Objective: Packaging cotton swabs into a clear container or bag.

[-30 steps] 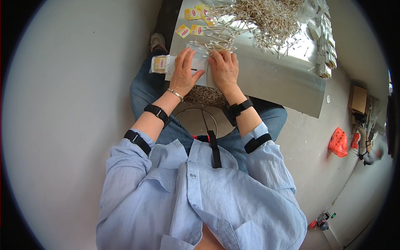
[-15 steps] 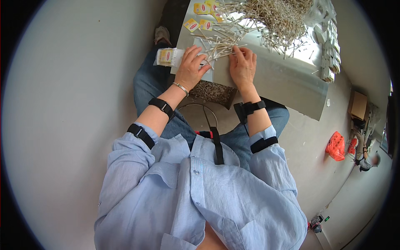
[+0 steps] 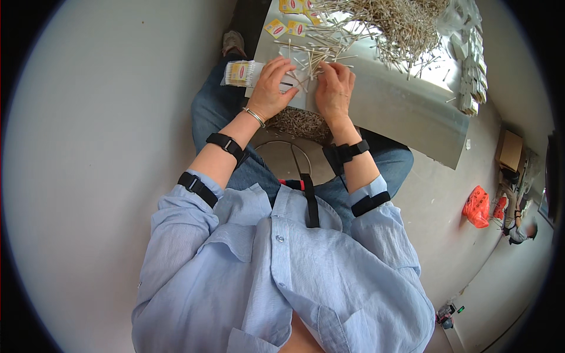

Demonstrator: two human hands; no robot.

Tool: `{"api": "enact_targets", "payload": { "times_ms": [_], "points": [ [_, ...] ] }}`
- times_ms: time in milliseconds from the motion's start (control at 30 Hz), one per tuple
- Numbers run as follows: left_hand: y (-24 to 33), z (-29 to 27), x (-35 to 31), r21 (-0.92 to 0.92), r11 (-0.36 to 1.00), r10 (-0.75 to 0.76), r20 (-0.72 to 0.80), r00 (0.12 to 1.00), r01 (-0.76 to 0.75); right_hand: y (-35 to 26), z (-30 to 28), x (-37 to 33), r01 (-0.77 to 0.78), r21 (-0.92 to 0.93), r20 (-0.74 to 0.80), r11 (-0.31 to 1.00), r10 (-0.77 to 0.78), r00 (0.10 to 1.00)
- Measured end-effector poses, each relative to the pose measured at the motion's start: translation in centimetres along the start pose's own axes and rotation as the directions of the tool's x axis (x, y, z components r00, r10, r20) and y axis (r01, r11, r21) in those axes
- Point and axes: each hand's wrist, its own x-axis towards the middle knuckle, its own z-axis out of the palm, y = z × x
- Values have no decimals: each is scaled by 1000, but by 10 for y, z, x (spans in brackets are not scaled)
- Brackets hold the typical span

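Observation:
Loose cotton swabs (image 3: 318,59) lie tangled near the table's front edge, between and beyond my hands. My left hand (image 3: 273,91) is cupped at their left side, thumb and fingers apart, with a few swab ends in front of the gap. My right hand (image 3: 335,91) has thumb and fingertips pinched at the right side of the swabs; the exact number caught there is hidden. Left of my left hand, a clear packet of cotton swabs (image 3: 240,73) with a yellow label overhangs the table edge. A pale sheet lies partly under my left hand.
A large swab heap (image 3: 400,23) covers the far table (image 3: 406,106). Yellow cards (image 3: 275,27) lie far left; stacked packets (image 3: 472,76) line the right edge. Below the front edge is a swab-filled container (image 3: 297,125). A red bag (image 3: 477,207) and another person are far right.
My right hand has shifted slightly left, closer to my left hand, at the loose swabs. The swabs between my hands lie differently. The whole view has also shifted a little.

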Motion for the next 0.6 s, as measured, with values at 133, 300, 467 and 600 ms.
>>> {"api": "enact_targets", "payload": {
  "times_ms": [133, 300, 467, 600],
  "points": [
    [-1, -1, 0, -22, 999, 30, -39, 999, -31, -13, -11, -6, 83, 71, 61, 994, -87, 994],
    [-1, 1, 1, -5, 999, 32, -59, 998, -33, -23, -6, -15, 35, 21, 165, 999, -38, 986],
    [-5, 4, 2, 0, 999, -35, -112, 993, 35, -14, -9, -11, 15, -38, 265, 999, -4, 964],
    [3, -7, 23, 211, 978, 21, -69, 997, -6, 15, -23, 0, -114, 4, 317, 993, 107, 943]
  ]
}}
